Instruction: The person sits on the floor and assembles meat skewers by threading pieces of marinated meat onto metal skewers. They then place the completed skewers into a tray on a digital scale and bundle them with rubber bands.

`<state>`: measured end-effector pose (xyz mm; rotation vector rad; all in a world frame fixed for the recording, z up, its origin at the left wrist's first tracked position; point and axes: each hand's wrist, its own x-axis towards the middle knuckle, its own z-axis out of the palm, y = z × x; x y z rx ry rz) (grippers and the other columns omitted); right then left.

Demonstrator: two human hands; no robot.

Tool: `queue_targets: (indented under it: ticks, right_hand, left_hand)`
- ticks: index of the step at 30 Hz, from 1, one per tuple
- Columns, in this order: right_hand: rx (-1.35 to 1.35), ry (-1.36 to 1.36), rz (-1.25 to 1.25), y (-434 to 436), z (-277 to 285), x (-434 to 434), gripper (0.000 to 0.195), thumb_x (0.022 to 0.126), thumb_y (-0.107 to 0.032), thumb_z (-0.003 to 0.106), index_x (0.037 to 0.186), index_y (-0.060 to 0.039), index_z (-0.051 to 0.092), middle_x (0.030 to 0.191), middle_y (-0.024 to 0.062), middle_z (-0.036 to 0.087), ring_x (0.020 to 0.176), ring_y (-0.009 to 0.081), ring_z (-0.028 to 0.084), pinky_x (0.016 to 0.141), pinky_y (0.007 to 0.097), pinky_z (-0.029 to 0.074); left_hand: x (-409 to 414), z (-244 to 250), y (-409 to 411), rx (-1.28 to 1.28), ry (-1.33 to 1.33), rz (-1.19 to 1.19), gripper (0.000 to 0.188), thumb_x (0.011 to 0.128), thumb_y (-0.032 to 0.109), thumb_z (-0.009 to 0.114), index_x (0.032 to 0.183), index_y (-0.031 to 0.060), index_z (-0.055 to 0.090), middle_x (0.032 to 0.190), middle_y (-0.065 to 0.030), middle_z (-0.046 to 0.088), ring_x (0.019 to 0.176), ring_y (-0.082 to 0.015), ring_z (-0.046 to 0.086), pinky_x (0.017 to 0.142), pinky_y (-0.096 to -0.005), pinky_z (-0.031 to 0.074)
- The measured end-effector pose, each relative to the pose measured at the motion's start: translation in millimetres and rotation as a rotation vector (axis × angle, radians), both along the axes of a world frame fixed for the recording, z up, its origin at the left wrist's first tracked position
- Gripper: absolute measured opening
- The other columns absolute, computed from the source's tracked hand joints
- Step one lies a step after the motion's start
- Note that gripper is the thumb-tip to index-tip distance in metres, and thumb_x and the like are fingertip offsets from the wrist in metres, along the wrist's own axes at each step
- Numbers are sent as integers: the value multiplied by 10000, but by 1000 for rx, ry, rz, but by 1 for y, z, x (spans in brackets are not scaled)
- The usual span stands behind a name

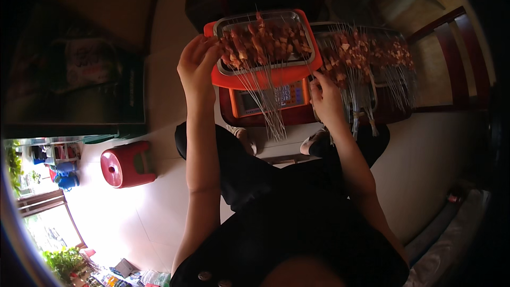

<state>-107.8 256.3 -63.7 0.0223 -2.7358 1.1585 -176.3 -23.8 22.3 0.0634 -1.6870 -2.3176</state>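
Observation:
A stainless-steel tray (218, 28) of raw meat skewers (259, 42) rests on the red pan (261, 79) of a digital scale. Bare metal ends of the skewers (271, 115) hang over the near rim, past the scale's keypad and display (275, 97). At the left rim is my left hand (199, 59), its fingers bent over the tray's edge beside the meat; what they grip is hidden. My right hand (327, 97) is by the near right corner of the pan, thumb and forefinger closed around what looks like a thin metal skewer.
More meat skewers (352, 56), some bundled at their ends, lie on another tray (374, 87) to the right. The scale stands on a dark red stool (225, 109). Another red stool (123, 165) is on the tiled floor at left. A wooden chair (446, 56) stands at right.

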Motion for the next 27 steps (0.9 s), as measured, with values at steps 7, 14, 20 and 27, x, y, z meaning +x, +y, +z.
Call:
queue_targets:
  ticks: [7,14,20,27]
  right_hand:
    - [5,45,0,-10,25,6,431,894,-83,590,1302,-34,461,1046,127,572,858,210,613,676,314,502]
    - [153,381,-69,-46,67,24,216,816,-42,645,1025,-16,597,959,120,582,863,285,577,741,371,465]
    - [279,328,37,-93,61,-2,130,732,-77,742,804,-32,644,825,59,551,764,225,543,610,326,460]
    - [259,159,-58,-100,43,-20,141,690,-115,741,726,-50,621,755,63,550,741,262,562,666,391,445]
  left_hand:
    - [-39,-2,0,-67,-41,-193,413,897,123,606,1237,-75,481,1035,-157,652,926,-191,639,815,-274,508]
    - [-40,-14,-5,19,-18,-93,341,897,94,611,1177,-81,524,995,-143,663,858,-159,650,790,-256,521]
    - [-27,-35,-17,30,-54,-143,348,870,45,634,1177,-75,527,968,-126,671,864,-153,652,789,-257,528]
    - [-30,-28,-29,122,-146,-137,254,916,71,576,1140,-41,539,997,-130,651,909,-187,645,808,-288,540]
